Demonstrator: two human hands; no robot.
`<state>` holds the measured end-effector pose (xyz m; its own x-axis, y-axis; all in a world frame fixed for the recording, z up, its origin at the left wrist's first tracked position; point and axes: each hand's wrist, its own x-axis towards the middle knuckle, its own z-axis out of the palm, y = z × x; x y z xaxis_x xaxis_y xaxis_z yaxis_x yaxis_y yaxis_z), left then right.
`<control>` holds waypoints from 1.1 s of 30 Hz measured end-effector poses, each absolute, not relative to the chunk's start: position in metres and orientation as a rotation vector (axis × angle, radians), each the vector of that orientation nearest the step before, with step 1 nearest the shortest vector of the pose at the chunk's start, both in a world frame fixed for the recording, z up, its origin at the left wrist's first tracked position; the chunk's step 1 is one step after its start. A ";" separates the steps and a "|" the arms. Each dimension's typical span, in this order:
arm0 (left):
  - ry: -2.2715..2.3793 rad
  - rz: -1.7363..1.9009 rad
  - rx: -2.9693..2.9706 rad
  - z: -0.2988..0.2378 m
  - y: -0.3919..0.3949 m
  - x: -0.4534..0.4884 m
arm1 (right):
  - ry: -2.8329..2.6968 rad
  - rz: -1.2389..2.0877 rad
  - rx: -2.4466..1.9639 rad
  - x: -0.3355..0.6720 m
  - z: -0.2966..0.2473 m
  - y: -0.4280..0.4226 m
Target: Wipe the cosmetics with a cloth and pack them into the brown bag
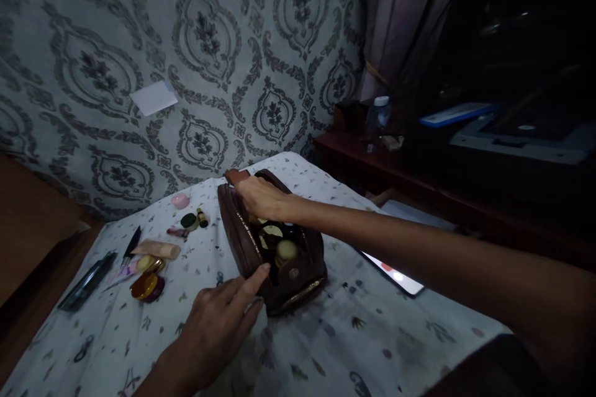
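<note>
A brown toiletry bag [238, 232] lies unzipped on the bedsheet, several jars and small containers showing inside. One round container with a pale green lid [287, 250] sits near its front end. My left hand [221, 316] holds the bag's near end, with the index finger along the rim and the thumb lower at its side. Across the opening reaches my right arm. My right hand [263, 197] is closed at the bag's far end, beside a lighter brown leather piece [236, 176]; its fingertips are partly hidden.
Cosmetics lie left of the bag: a pink jar [180, 200], a dark green lid [189, 221], a beige tube [158, 249], an amber jar [148, 286] and a dark case [88, 282]. A lit phone [405, 282] lies right. Behind is a dark red table [354, 152] with a bottle [380, 113].
</note>
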<state>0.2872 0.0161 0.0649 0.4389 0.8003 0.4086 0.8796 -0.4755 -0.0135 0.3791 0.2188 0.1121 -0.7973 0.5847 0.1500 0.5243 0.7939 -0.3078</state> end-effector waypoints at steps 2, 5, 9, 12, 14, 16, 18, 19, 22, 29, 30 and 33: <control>-1.477 -0.507 -2.470 0.065 0.015 0.287 | -2.761 0.350 -0.886 0.379 0.115 0.217; -1.451 -0.522 -2.462 0.063 0.012 0.285 | -2.755 0.325 -0.928 0.380 0.122 0.212; -1.419 -0.559 -2.445 0.060 0.005 0.280 | -2.731 0.370 -0.925 0.384 0.128 0.208; -1.421 -0.558 -2.453 0.057 -0.001 0.276 | -2.689 0.380 -0.848 0.386 0.129 0.210; -1.426 -0.552 -2.454 0.055 -0.006 0.272 | -2.658 0.388 -0.833 0.389 0.131 0.211; -1.442 -0.545 -2.451 0.052 -0.010 0.268 | -2.613 0.377 -0.851 0.393 0.137 0.210; -1.473 -0.541 -2.447 0.047 -0.013 0.264 | -2.523 0.316 -0.858 0.401 0.146 0.201; -1.500 -0.542 -2.443 0.045 -0.014 0.261 | -2.461 0.282 -0.844 0.406 0.150 0.193; -1.574 -0.567 -2.446 0.036 -0.016 0.250 | -2.290 0.311 -0.730 0.423 0.153 0.155; -1.815 -0.559 -2.381 0.018 -0.019 0.209 | -2.523 0.628 -0.099 0.429 0.083 0.056; -1.861 -0.555 -2.363 0.017 -0.020 0.203 | -2.577 0.639 -0.047 0.423 0.070 0.048; -1.997 -0.514 -2.270 0.016 -0.021 0.181 | -2.640 0.770 -0.068 0.401 0.040 0.038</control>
<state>0.1806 -0.0213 0.0159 0.0971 0.9501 0.2966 0.9751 -0.1505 0.1628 0.4007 0.0382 0.0401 -0.9232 0.1527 0.3526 -0.0607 0.8482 -0.5262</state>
